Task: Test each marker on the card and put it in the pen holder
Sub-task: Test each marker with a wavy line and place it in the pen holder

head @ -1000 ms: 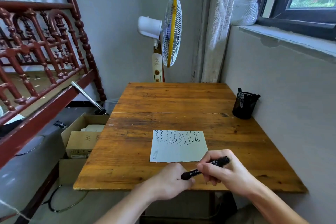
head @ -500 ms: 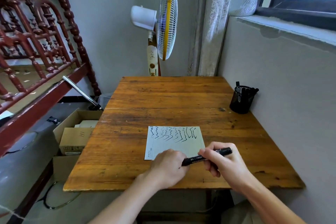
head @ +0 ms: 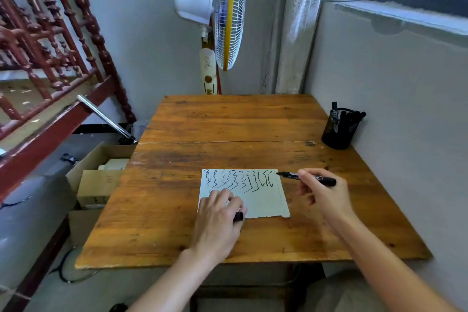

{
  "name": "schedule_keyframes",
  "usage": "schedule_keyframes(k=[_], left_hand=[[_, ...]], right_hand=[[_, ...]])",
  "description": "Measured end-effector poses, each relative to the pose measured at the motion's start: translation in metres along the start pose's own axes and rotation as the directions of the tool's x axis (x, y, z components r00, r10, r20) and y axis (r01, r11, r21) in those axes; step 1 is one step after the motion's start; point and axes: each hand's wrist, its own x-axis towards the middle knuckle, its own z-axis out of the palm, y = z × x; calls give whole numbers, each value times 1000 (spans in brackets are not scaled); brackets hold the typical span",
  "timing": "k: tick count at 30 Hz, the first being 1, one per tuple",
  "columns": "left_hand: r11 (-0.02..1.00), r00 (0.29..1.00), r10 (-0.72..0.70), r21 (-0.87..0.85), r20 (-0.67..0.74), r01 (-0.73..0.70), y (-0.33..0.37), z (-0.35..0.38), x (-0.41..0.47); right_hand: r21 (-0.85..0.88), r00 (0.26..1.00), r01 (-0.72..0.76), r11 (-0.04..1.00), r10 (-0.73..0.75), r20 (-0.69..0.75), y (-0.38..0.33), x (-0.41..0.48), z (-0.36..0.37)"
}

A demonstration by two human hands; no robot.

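Observation:
A pale card [head: 263, 200] with several dark wavy test lines along its top lies on the wooden table [head: 228, 124]. My right hand [head: 321, 192] holds an uncapped black marker [head: 304, 177], whose tip points left at the card's upper right corner. My left hand [head: 220, 213] rests on the card's lower left part and holds the black marker cap [head: 238, 216] in its fingers. A black mesh pen holder [head: 339, 129] with several black markers stands at the table's far right, by the wall.
A standing fan [head: 228, 15] is behind the table's far edge. Open cardboard boxes [head: 98, 177] sit on the floor at the left, beside a red wooden frame [head: 50, 58]. A grey wall [head: 392, 114] runs along the table's right side.
The cap has come off the marker and stays in my left hand. My right hand has carried the marker up and right to the card's top right corner. My left hand now rests on the card.

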Motion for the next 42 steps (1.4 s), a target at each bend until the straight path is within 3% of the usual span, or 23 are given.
schedule_keyframes(k=[4,8,13,42], left_hand=[[996,989,-73,69,131,64,-4,23,-7],[992,988,-76,113,135,60,-3,23,-6],[989,983,-93,127,158,73,-2,21,-8],[990,988,-75,126,134,59,0,21,-11]], right_hand=[[-49,997,-27,998,23,-78,34,19,23],[-120,995,38,992,-49,-85,49,27,29],[-228,998,20,974,-34,-57,55,32,28],[-229,994,103,968,-108,-7,45,-14,11]])
